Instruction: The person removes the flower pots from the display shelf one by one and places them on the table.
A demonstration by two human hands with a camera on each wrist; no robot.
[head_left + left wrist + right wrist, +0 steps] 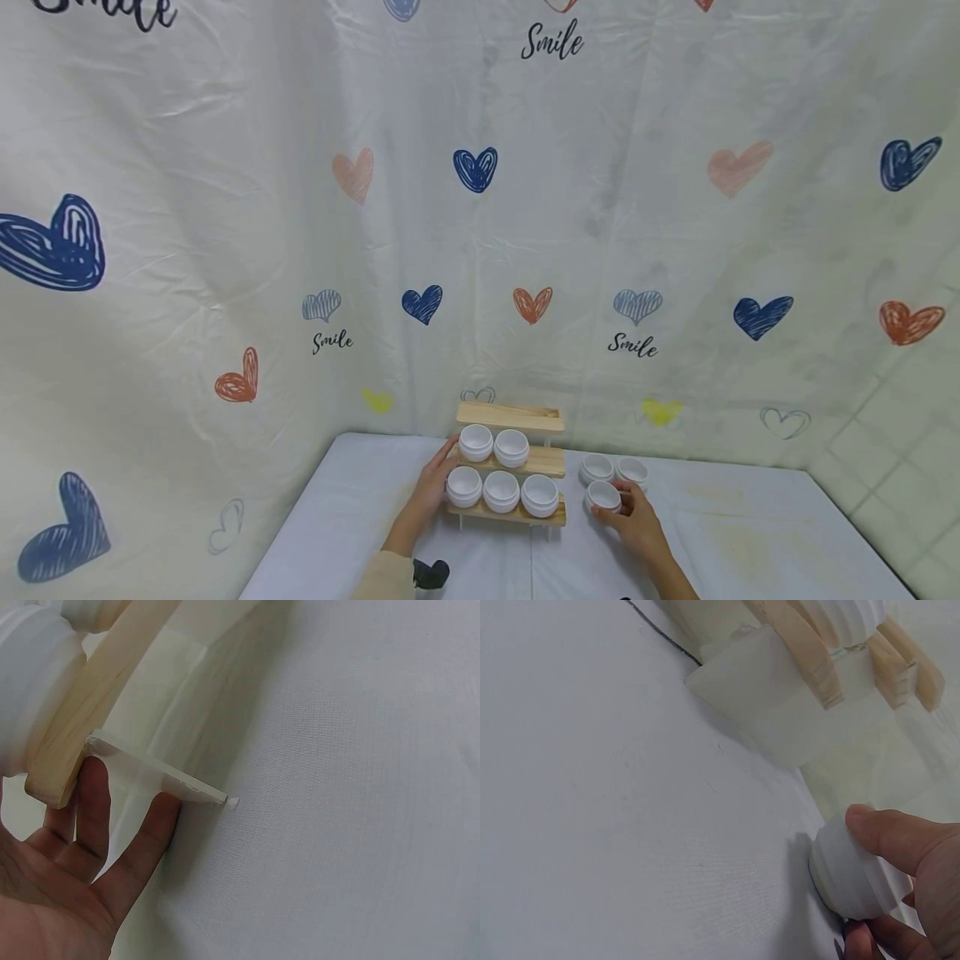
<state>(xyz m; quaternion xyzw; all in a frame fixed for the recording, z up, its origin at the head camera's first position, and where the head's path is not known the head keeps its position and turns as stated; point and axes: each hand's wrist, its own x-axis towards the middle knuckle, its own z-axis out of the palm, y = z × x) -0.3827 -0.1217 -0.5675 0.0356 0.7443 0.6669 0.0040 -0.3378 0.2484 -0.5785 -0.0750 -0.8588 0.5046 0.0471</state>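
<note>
A three-tier stand with wooden shelves (547,461) holds several white cups, two on the middle shelf (512,449) and three on the bottom one (501,492). The left hand (427,492) touches the stand's left side. In the left wrist view that hand's (64,892) fingertips rest against a shelf end (56,776) and a clear side support (161,769); its thumb is out of sight. Right of the stand, the right hand (639,527) pinches a white cup (603,497). The right wrist view has this cup (851,870) tilted between thumb and fingers of the hand (922,851).
Two more white cups (597,468) (632,471) stand behind the right hand, right of the stand. The stand's top shelf (510,416) is bare. A white cloth covers the table (750,533), and a curtain (562,208) printed with hearts hangs behind it.
</note>
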